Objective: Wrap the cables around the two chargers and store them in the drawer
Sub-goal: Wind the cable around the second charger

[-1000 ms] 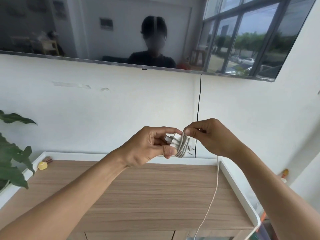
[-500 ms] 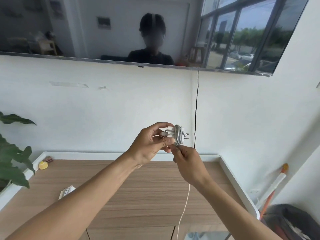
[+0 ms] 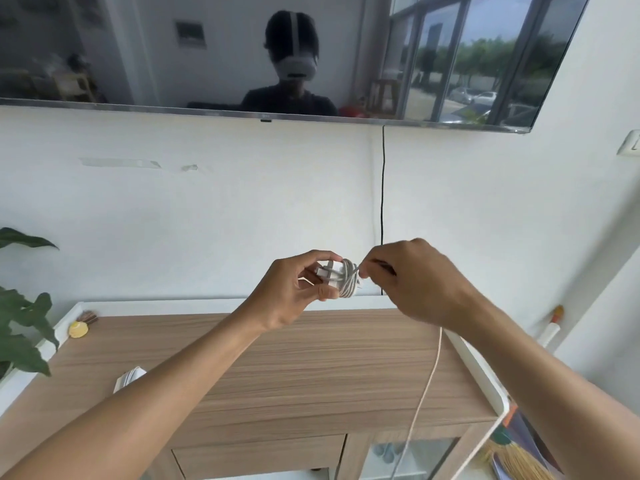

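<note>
Head camera view, looking forward and down over a person's two bare forearms, raised in front of a white wall. The left hand (image 3: 284, 296) grips a small white charger (image 3: 329, 274) between thumb and curled fingers, holding it in the air above the back edge of a wood-grain tabletop (image 3: 311, 358). A pale grey cable (image 3: 349, 284) is wound in several tight loops around the charger's body, with the plug end poking out to the left. The right hand (image 3: 415, 282), just beside the charger, is closed on the cable, pinching it between fingertips where it leaves the coil. The loose end of the cable runs out from under the right wrist and hangs down in a long curve past the front of the tabletop to the bottom of the frame. A second charger (image 3: 130, 377), also white, lies on the left part of the tabletop, partly hidden behind the left forearm; whether it is fully wrapped cannot be told. Below the tabletop's front edge is a wooden drawer (image 3: 256, 459), its front closed. A dark television (image 3: 138, 46) hangs on the wall above, with a black cord (image 3: 382, 209) running straight down from it behind the hands. Green leaves of a plant (image 3: 20, 323) enter from the left, near a small yellow object (image 3: 78, 329) on the tabletop's back corner. A straw broom (image 3: 516, 459) shows at lower right.
</note>
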`<state>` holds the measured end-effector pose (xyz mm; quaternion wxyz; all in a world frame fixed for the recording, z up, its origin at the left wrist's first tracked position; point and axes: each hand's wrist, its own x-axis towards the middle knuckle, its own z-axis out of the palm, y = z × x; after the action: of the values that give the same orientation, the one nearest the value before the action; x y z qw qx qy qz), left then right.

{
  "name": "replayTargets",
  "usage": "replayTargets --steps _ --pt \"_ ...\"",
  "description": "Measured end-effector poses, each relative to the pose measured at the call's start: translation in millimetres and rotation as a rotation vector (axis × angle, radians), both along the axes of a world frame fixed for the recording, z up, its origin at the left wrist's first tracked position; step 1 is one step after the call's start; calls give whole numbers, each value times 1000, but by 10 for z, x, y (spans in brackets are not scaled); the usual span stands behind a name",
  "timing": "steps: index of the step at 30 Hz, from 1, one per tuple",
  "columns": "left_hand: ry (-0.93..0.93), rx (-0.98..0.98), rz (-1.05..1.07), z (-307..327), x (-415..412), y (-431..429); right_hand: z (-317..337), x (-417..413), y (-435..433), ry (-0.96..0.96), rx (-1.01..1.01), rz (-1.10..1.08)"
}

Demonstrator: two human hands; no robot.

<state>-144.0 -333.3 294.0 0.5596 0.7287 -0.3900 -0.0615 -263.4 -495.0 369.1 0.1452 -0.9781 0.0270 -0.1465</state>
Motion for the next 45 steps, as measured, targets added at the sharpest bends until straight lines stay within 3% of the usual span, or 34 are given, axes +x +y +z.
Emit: replayTargets --steps 6,10,15,19,24,38,45 --pt "-26 45 -51 35 -71 -132 -73 341 -318 2 87 19" --pt "105 -60 -146 89 -122 -167 -204 438 -500 -35 345 89" --pt "234 -225 -216 136 -143 -218 -508 433 -456 -47 876 208" --pt "263 -296 -151 171 -97 -322 -817 432 -319 -30 1037 161" --pt "216 -256 -33 231 34 -467 -747 495 -217 -136 644 -31" --pt "-153 29 143 395 178 -640 -233 270 -305 -2 46 -88" --pt "-42 36 1 326 213 -524 -2 205 -450 -65 -193 -68"
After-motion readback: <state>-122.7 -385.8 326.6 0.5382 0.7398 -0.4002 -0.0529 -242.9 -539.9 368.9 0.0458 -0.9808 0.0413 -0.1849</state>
